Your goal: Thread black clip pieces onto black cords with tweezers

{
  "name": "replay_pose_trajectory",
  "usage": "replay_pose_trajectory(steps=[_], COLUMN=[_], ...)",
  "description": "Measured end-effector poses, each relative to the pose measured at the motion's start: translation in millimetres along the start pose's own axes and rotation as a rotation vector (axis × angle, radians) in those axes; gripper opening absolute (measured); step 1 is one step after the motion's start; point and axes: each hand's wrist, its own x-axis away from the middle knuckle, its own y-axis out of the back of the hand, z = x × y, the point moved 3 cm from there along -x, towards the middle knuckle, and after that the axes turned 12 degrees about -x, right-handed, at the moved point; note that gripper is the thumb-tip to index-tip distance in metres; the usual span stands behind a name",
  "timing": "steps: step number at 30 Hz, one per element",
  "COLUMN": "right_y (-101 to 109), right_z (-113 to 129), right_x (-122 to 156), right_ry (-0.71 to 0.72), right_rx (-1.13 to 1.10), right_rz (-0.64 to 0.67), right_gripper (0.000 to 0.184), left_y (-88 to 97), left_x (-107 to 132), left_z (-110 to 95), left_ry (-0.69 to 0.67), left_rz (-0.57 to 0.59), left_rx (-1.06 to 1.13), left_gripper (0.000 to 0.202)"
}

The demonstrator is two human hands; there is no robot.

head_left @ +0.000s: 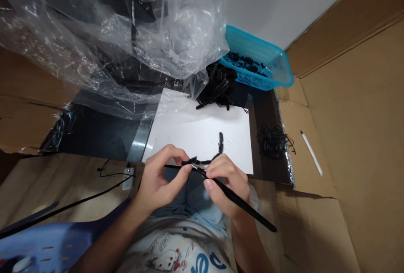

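My left hand [166, 174] pinches a small flat black strip piece [188, 161] between thumb and forefinger, near the front edge of the white sheet. My right hand [227, 182] is closed around a slim black-handled tool [241, 204], whose thin metal tip meets the black piece at my left fingertips. From there a string of small black pieces [220, 142] curves rightward and up across the white sheet [186, 125]. The pieces look joined end to end, though my right fingers hide part of the string. Further back lies a heap of black strips [218, 86].
A blue plastic basket [282, 69] with black scraps stands at the back right. Clear plastic wrapping [176, 33] covers the back left. A tangle of black threads [272, 140] lies at the table's right edge, and a white pen [312, 154] rests on cardboard beyond it.
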Motion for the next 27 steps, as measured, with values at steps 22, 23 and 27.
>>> replay_pose_trajectory(steps=[22,23,27], right_y=[0.9,0.9,3.1], right_z=[-4.4,-5.0,-6.5], right_x=[3.6,3.8,3.4], right_ry=[-0.053,-0.059,-0.086], right_rx=[-0.024,-0.032,-0.086], right_rz=[-0.020,-0.020,-0.007], right_gripper=[0.018,0.017,0.018], left_y=[-2.6,-2.6,-2.2], left_x=[-1.6,-1.6,-2.1], left_z=[-1.7,-1.8,-2.0], left_ry=[0.052,0.061,0.112], left_rz=[0.009,0.013,0.052], left_rx=[0.017,0.026,0.093], left_gripper=[0.011,0.010,0.008])
